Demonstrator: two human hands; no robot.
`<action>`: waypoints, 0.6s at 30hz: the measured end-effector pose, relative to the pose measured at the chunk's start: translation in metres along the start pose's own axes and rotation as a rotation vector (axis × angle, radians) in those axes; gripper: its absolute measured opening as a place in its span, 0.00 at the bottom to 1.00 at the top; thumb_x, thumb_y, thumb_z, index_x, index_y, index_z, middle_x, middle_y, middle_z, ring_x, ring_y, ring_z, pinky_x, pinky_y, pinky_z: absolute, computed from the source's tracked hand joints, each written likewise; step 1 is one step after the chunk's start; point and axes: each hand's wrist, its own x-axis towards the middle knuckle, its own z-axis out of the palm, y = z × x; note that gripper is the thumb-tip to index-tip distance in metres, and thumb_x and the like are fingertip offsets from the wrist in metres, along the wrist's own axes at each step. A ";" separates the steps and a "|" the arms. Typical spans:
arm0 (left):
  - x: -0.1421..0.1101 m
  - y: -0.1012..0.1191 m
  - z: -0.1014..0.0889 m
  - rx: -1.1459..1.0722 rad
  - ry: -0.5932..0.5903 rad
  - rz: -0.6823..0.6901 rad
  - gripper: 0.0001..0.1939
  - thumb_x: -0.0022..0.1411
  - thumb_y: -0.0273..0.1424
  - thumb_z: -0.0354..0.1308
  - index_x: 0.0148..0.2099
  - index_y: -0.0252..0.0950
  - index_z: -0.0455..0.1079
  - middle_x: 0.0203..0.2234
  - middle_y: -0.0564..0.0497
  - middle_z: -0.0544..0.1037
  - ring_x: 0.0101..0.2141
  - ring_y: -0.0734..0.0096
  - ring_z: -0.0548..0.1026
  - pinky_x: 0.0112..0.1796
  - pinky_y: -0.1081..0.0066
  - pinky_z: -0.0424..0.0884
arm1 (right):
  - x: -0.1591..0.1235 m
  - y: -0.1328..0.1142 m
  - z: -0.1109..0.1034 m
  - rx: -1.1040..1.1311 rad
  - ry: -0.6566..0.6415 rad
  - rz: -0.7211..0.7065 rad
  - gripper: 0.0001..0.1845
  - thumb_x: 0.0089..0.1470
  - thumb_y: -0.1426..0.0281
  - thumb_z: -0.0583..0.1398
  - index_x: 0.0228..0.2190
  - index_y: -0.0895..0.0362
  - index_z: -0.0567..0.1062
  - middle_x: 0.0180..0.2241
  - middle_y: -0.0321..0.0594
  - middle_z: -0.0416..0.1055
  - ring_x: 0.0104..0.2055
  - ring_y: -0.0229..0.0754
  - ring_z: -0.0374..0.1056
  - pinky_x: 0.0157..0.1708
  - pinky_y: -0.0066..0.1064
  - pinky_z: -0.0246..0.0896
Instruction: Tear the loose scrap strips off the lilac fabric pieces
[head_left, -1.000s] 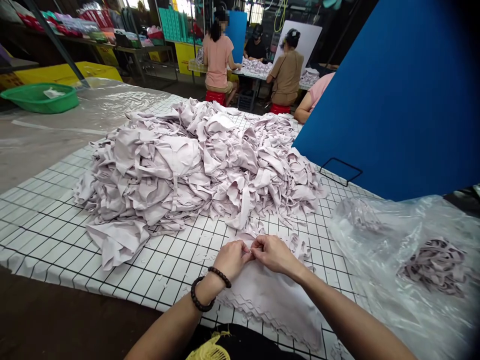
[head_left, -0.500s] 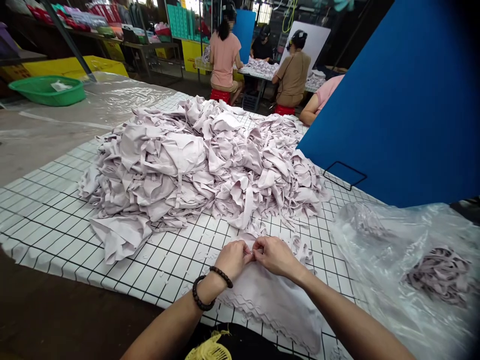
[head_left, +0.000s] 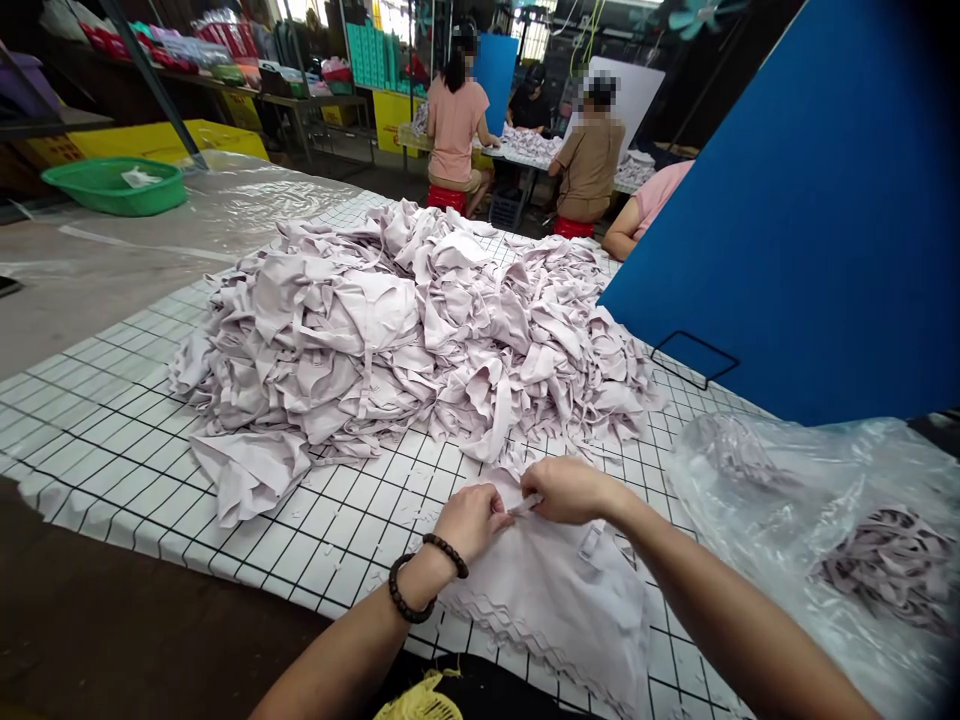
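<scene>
My left hand (head_left: 471, 522) is closed, its thumb and fingertips pinching one end of a narrow pale fabric strap (head_left: 525, 505). A short way to the right, my right hand (head_left: 571, 490) grips the strap's other visible end, so a short piece stretches between them. Below both hands lies a pale lilac garment (head_left: 547, 600) with a wavy edge toward my body. Near its right side a small pale buckle-like piece (head_left: 591, 541) rests on the cloth. My fingers hide how the strap joins the garment.
A large heap of similar lilac garments (head_left: 337, 330) covers the table's middle. At right lies a clear plastic bag (head_left: 735, 520) with coiled straps (head_left: 885, 560), below a blue panel (head_left: 787, 240). A green basket (head_left: 112, 190) stands far left. Several people sit working beyond.
My right hand has moved right and slightly up, away from my left, exposing a piece of strap between them. The buckle-like piece now shows on the garment. The view has shifted slightly.
</scene>
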 end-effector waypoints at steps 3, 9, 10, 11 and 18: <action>-0.001 0.001 -0.002 0.011 0.011 0.009 0.10 0.55 0.39 0.60 0.34 0.39 0.70 0.27 0.52 0.76 0.31 0.66 0.73 0.29 0.73 0.60 | 0.001 0.019 -0.016 0.199 0.169 -0.008 0.09 0.41 0.77 0.58 0.26 0.55 0.76 0.27 0.38 0.73 0.29 0.39 0.66 0.28 0.27 0.52; -0.003 0.003 -0.004 0.011 0.003 0.003 0.10 0.54 0.38 0.60 0.36 0.39 0.68 0.27 0.54 0.74 0.32 0.67 0.73 0.30 0.73 0.61 | 0.038 0.050 0.010 0.461 0.652 0.089 0.07 0.47 0.73 0.56 0.30 0.58 0.74 0.31 0.37 0.70 0.31 0.36 0.63 0.32 0.26 0.56; -0.003 0.003 -0.004 0.009 0.006 -0.003 0.11 0.54 0.38 0.60 0.38 0.39 0.68 0.26 0.54 0.73 0.32 0.67 0.72 0.30 0.73 0.61 | 0.045 0.056 0.017 0.512 0.630 0.143 0.06 0.46 0.70 0.58 0.29 0.59 0.74 0.29 0.36 0.70 0.30 0.36 0.63 0.31 0.26 0.57; -0.005 0.004 -0.004 0.002 0.010 -0.011 0.13 0.54 0.38 0.60 0.40 0.39 0.67 0.25 0.55 0.72 0.31 0.67 0.72 0.30 0.73 0.61 | 0.050 0.062 0.024 0.563 0.581 0.199 0.07 0.45 0.68 0.60 0.28 0.59 0.74 0.26 0.35 0.69 0.28 0.36 0.63 0.30 0.26 0.57; -0.015 0.012 0.003 0.031 0.091 0.105 0.18 0.61 0.35 0.53 0.54 0.47 0.64 0.32 0.54 0.74 0.31 0.70 0.72 0.33 0.73 0.63 | 0.048 0.076 0.016 0.688 0.486 0.339 0.11 0.41 0.71 0.62 0.32 0.59 0.73 0.25 0.36 0.71 0.27 0.36 0.65 0.28 0.26 0.58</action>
